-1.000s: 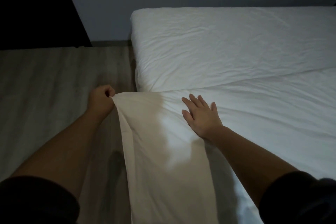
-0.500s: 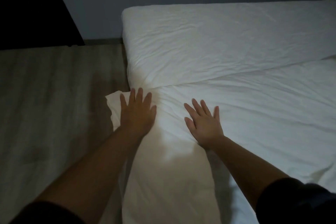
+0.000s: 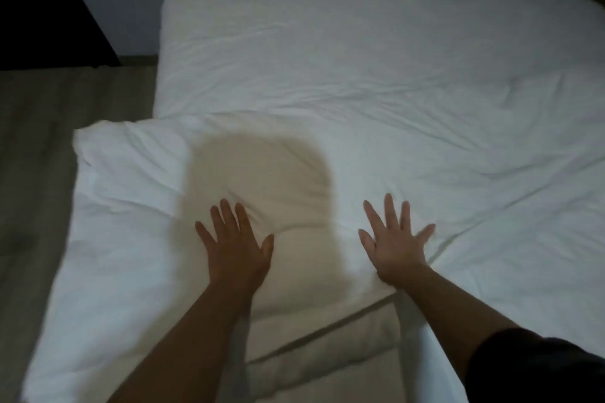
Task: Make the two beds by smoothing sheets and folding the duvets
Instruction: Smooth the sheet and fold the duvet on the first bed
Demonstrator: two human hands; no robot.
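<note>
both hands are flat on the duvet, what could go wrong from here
The duvet juts past the bed's left edge over the floor; a sideways push from the left hand might slide it off. Creases fan out beside the right hand; pressing straight down may just flatten them in.

Duvet [image 3: 131,206]: white matt cloth, creased. Sheet [image 3: 327,59]: wrinkled cloth. Floor [image 3: 49,114]: wood-look, matt.
</note>
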